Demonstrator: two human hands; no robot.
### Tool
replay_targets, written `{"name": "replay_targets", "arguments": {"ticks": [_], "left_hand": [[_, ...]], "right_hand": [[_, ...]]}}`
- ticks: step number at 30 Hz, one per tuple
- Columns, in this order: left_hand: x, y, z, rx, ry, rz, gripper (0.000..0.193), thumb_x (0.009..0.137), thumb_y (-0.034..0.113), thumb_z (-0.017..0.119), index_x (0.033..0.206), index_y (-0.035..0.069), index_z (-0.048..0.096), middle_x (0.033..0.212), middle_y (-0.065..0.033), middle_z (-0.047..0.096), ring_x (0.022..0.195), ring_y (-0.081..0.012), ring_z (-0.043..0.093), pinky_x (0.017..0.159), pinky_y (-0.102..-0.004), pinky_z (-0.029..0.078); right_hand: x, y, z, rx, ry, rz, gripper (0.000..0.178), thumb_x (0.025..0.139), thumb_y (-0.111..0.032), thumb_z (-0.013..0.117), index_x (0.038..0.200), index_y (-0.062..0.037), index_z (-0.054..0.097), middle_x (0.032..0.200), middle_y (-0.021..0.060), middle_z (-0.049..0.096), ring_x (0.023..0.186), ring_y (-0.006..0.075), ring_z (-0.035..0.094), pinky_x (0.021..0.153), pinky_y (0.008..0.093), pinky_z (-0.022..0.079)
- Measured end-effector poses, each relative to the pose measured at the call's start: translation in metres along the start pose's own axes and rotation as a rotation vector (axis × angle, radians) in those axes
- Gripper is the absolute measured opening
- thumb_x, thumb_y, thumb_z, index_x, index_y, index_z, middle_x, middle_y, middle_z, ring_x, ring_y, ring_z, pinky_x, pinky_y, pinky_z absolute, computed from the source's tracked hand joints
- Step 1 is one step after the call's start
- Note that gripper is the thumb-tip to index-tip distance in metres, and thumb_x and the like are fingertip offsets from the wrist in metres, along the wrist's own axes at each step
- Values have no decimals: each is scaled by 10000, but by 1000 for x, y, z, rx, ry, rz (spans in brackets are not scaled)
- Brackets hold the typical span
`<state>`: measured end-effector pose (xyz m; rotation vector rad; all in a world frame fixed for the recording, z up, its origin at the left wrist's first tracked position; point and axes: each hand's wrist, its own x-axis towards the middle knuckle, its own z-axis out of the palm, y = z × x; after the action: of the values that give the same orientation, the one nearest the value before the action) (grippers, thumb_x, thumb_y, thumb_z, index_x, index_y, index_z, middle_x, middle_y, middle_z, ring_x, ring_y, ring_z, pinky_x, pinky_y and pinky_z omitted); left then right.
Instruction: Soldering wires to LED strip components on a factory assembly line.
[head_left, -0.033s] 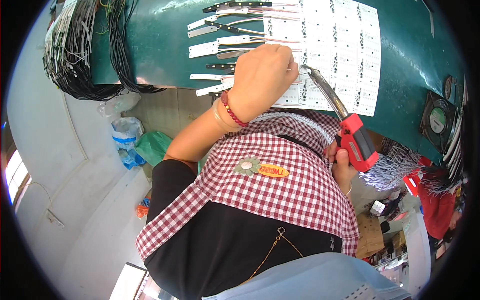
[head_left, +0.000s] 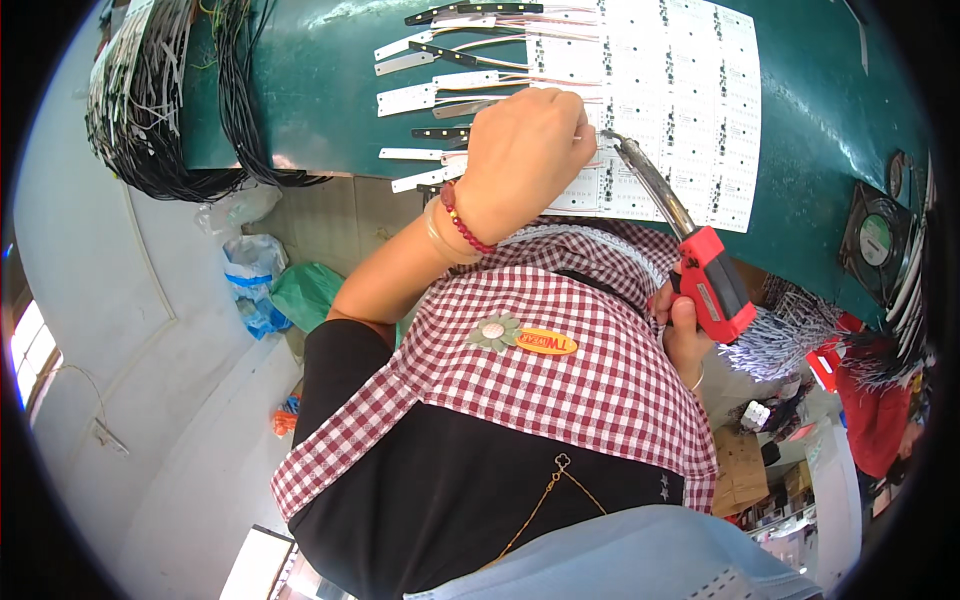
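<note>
My left hand (head_left: 530,145) is closed over the left part of a white circuit-board panel (head_left: 735,120) on the green table. Its fingertips are pressed together close to the board. What they pinch is mostly hidden. My right hand (head_left: 683,325), low by the apron, grips the red handle of a soldering iron (head_left: 708,275). The iron slants up and left. Its dark tip meets the panel, or hovers just over it, beside my left fingertips. Small light strips (head_left: 408,98), some white and some black, lie left of the panel, with thin wires (head_left: 500,58) running to it.
Bundles of black cables (head_left: 240,110) hang over the table's (head_left: 330,100) front edge at left. At right stand a round fan (head_left: 872,238) and bunches of grey-white wires (head_left: 785,340). Plastic bags (head_left: 305,293) and a cardboard box (head_left: 740,470) are below the table.
</note>
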<state>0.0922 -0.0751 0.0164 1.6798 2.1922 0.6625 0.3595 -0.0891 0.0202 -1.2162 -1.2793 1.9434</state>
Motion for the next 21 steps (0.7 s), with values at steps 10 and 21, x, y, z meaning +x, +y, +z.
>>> {"name": "replay_targets", "arguments": {"ticks": [10, 21], "left_hand": [[4, 0, -5, 26, -67, -3, 113, 734, 138, 597, 681, 38, 599, 663, -102, 616, 625, -282, 601, 544, -368, 462], [9, -13, -26, -192, -205, 104, 108, 750, 84, 606, 803, 9, 547, 723, -139, 611, 651, -306, 592, 598, -368, 467]], "right_hand": [[-3, 4, 1, -68, 12, -8, 467, 858, -338, 589, 1131, 22, 470, 661, 55, 485, 512, 108, 417, 511, 263, 387], [-2, 0, 1, 26, 90, -57, 523, 859, -366, 580, 1174, 28, 442, 649, 52, 478, 506, 104, 406, 510, 263, 382]]}}
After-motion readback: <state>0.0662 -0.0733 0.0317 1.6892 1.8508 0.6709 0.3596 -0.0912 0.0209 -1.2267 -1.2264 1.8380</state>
